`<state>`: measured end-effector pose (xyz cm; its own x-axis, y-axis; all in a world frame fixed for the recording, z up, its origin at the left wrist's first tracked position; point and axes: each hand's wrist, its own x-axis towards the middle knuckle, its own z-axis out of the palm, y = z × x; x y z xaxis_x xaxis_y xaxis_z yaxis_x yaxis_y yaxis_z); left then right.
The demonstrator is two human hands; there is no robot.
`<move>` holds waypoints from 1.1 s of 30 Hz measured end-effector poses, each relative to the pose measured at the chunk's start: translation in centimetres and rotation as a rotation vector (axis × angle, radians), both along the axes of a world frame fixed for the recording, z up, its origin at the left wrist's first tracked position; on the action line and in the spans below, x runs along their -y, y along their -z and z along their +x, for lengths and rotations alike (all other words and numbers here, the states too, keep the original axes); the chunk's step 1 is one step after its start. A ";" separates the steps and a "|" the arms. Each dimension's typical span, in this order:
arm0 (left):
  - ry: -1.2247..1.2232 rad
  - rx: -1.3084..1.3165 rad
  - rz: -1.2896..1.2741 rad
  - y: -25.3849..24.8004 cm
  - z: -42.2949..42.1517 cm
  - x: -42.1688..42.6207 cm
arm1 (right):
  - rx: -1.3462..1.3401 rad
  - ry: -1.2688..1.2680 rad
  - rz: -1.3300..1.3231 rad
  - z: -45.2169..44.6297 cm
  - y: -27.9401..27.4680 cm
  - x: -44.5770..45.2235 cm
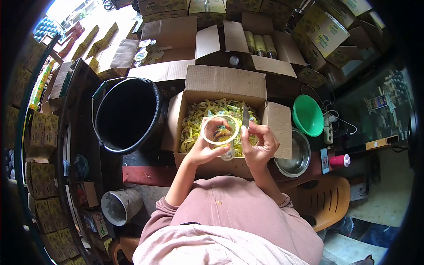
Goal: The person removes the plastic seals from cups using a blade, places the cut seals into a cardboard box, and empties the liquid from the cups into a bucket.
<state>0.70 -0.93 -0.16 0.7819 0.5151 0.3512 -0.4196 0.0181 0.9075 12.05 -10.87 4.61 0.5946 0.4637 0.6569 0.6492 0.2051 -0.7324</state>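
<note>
My left hand (204, 149) is wrapped round a clear plastic jar (221, 142), tilted so that its round mouth faces up towards me. Between the thumb and fingers of my right hand (259, 144) is a thin, flat blade (245, 117), pointing up and away from me beside the jar's rim. Both hands are over an open cardboard box (225, 81) filled with small yellow-wrapped packets (194, 128). What the jar holds cannot be made out clearly.
A black bucket (100, 110) stands left of the box. To the right are a green bowl (308, 115), a clear basin (293, 154), a phone (324, 160) and a pink spool-like object (340, 160). Behind sit open cartons (170, 35). A grey bucket (119, 206) is low on the left.
</note>
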 end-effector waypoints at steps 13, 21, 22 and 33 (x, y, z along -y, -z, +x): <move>-0.056 -0.022 0.008 -1.2 -0.9 0.0 | -0.405 -0.217 -0.073 4.3 0.2 1.0; -0.298 -0.100 0.496 -2.7 -1.0 -0.1 | -0.017 -0.069 -0.938 6.1 4.3 2.3; -0.321 -0.117 0.517 -2.9 -1.0 0.0 | -0.012 -0.055 -0.806 5.9 3.4 2.1; 0.016 0.146 -0.369 -0.7 -1.3 -0.2 | -0.269 0.046 -0.311 6.3 3.4 2.8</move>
<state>-0.62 -0.78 0.54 0.7465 0.6156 0.2527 -0.5406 0.3397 0.7696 18.30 -13.69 1.25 0.7505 0.5849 0.3077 0.4294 -0.0777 -0.8997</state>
